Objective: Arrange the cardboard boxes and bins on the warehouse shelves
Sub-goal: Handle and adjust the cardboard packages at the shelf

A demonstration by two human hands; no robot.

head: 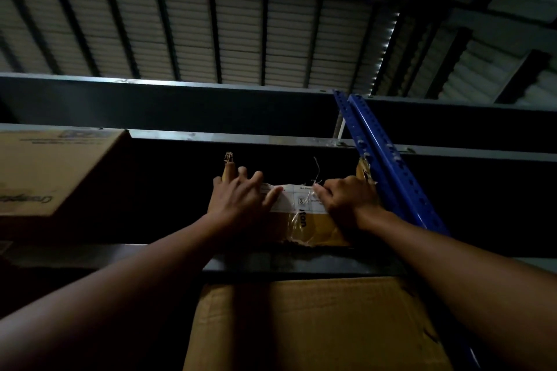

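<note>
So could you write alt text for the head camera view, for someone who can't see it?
Seen from below, a person's spread left hand and right hand touch a torn, labelled cardboard box on a high dark shelf beside a blue upright. A second box sits further left; a third box lies below.

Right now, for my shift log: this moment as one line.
step: taped box on upper shelf | left hand: spread flat on box face | right hand: curled at label, grip unclear | blue upright: right of box

Letters "ton" on the taped box [316,229] (print on its white label [287,200] illegible)
</note>
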